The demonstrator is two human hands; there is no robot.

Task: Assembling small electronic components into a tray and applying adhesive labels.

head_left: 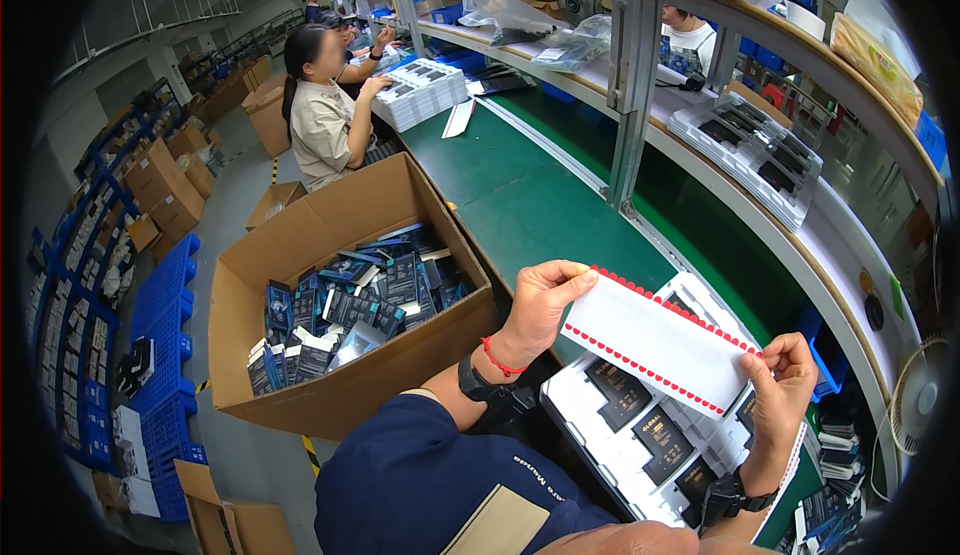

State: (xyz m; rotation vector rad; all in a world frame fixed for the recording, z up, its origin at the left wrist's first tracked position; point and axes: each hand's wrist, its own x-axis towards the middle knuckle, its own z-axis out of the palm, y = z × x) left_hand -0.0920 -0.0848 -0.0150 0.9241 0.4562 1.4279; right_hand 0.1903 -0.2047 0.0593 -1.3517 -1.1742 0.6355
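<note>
Stretched between my two hands is a white strip sheet point(655, 347) with rows of red round-edged stickers along its long edges. My left hand point(545, 305) pinches its upper left corner between thumb and fingers. At the other end, my right hand point(778, 385) grips the right edge the same way. Below the sheet lies a white molded tray point(575, 417) with several flat black pieces point(660, 445) in its compartments. The sheet hides part of that tray.
To the left stands an open cardboard carton point(400, 390) full of small dark boxes point(380, 290). A green worktable point(540, 205) runs ahead, with stacked white trays point(420, 90) beside a seated co-worker point(325, 125). Metal-framed shelving point(628, 105) borders the right, above more small boxes point(835, 465).
</note>
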